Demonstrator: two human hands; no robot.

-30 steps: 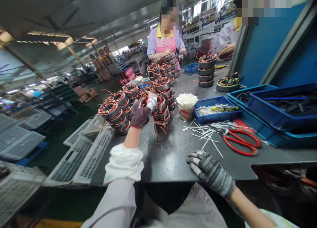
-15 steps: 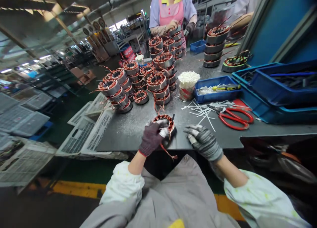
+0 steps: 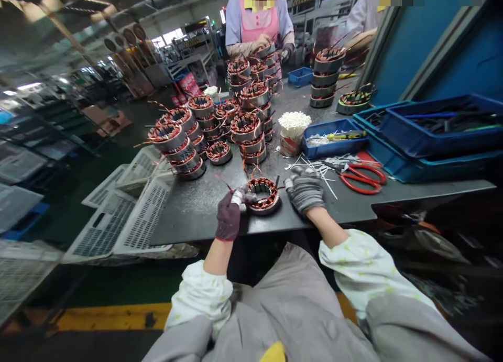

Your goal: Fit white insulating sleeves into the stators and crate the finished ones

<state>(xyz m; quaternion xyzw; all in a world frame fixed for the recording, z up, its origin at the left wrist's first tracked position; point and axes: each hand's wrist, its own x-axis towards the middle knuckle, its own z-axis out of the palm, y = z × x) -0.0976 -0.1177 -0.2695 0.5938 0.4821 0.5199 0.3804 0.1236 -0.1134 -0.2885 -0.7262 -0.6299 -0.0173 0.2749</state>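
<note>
A motor stator [image 3: 262, 209], a steel ring wound with copper wire, lies flat near the table's front edge. My left hand [image 3: 230, 212], in a dark purple glove with white-wrapped fingertips, is closed on the stator's left rim; a reddish lead wire [image 3: 223, 183] sticks out above it. At the right side is my right hand [image 3: 305, 190] in a striped grey glove, its fingers drawn together. A thin lead runs from the ring to those fingertips, which seem to pinch it. A short black sleeve [image 3: 277, 181] stands up at the ring's right rim.
Stacked stators [image 3: 176, 147] stand at the left and middle. Beyond my right hand are a tub of white sticks [image 3: 293, 134], loose white strips [image 3: 328, 181], red-handled scissors [image 3: 361, 179] and blue bins [image 3: 440, 142]. White crates [image 3: 137, 220] flank the table. Across it, a person [image 3: 259, 26] handles stators.
The stator has turned, and its loose lead now points up-left instead of hanging over the front edge. My left hand has shifted to the left rim; my right hand has come closer, fingers drawn in.
</note>
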